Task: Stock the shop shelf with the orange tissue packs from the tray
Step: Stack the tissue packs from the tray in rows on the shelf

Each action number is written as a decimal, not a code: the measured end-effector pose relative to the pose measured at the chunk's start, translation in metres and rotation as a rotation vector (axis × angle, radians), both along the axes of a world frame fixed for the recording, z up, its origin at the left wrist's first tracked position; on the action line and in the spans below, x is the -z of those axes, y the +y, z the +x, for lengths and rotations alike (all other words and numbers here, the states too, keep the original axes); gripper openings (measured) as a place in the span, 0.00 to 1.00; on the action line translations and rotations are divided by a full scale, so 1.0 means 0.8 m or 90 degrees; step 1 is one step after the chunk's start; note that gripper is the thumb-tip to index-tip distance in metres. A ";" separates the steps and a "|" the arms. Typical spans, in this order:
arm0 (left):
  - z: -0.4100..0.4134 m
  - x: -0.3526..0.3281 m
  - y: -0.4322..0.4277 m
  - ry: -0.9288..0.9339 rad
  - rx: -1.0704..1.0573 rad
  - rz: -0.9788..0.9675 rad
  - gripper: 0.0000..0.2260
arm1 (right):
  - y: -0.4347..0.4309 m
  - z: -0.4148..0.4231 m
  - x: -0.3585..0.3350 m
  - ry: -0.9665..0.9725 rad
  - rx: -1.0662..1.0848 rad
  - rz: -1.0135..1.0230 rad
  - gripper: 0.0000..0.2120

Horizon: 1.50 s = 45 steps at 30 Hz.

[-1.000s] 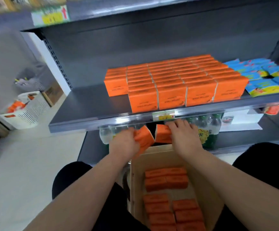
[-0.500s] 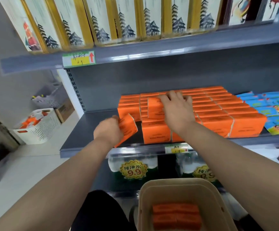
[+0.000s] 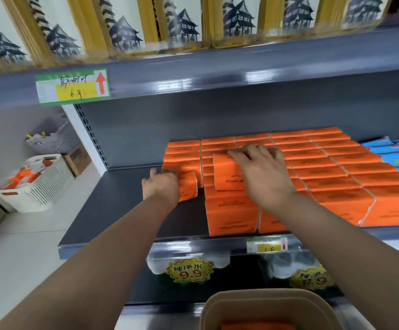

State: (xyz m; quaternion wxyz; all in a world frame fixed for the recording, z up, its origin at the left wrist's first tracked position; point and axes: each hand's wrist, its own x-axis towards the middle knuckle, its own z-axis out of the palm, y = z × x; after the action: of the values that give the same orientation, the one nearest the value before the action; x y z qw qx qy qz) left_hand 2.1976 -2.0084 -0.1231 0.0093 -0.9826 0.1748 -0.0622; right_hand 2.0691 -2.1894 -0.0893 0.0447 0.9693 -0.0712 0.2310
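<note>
Rows of orange tissue packs point(image 3: 312, 177) fill the middle and right of the grey shelf point(image 3: 127, 210). My left hand point(image 3: 161, 185) grips one orange pack point(image 3: 189, 185) low on the shelf, beside the left end of the stack. My right hand point(image 3: 262, 170) holds a second orange pack point(image 3: 225, 172) upright on top of the front-left packs, fingers curled over its top edge. The tan tray point(image 3: 265, 306) sits at the bottom of the view, with a strip of orange packs point(image 3: 258, 326) showing inside.
Blue packets point(image 3: 398, 153) lie at the shelf's right end. The shelf above holds boxes printed with pagodas point(image 3: 181, 25). Bottled water with 9.9 price stickers point(image 3: 189, 270) stands on the shelf below. A white basket point(image 3: 36, 182) sits on the floor at left.
Both hands have carried their packs up from the tray to the shelf. The left pack has gone down and in beside the stack; the right pack now stands on the front-left packs.
</note>
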 end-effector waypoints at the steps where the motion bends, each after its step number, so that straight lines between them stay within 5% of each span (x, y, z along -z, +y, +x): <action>1: 0.008 0.002 -0.004 -0.008 0.008 -0.015 0.21 | -0.001 0.002 0.002 -0.004 -0.003 0.000 0.32; 14: 0.024 0.019 0.025 -0.006 0.037 -0.381 0.21 | 0.033 0.029 -0.017 -0.060 -0.017 0.081 0.27; 22: 0.016 0.000 0.099 0.010 -0.013 -0.424 0.27 | 0.128 0.094 -0.016 0.003 -0.126 0.088 0.27; 28: 0.005 0.013 0.098 0.098 0.065 -0.407 0.11 | 0.144 0.112 0.024 0.132 -0.112 0.089 0.29; 38: 0.012 0.049 0.065 0.147 0.030 -0.439 0.04 | 0.137 0.126 0.052 0.153 -0.072 0.073 0.26; 45: -0.007 0.034 0.074 0.109 0.015 -0.439 0.11 | 0.132 0.100 0.040 0.146 -0.061 0.053 0.32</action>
State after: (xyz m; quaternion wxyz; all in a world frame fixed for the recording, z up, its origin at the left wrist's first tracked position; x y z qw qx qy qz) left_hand 2.1919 -1.9488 -0.1505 -0.3383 -0.9275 0.1552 -0.0353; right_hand 2.1493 -2.0840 -0.1212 0.0008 0.9927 -0.0285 0.1173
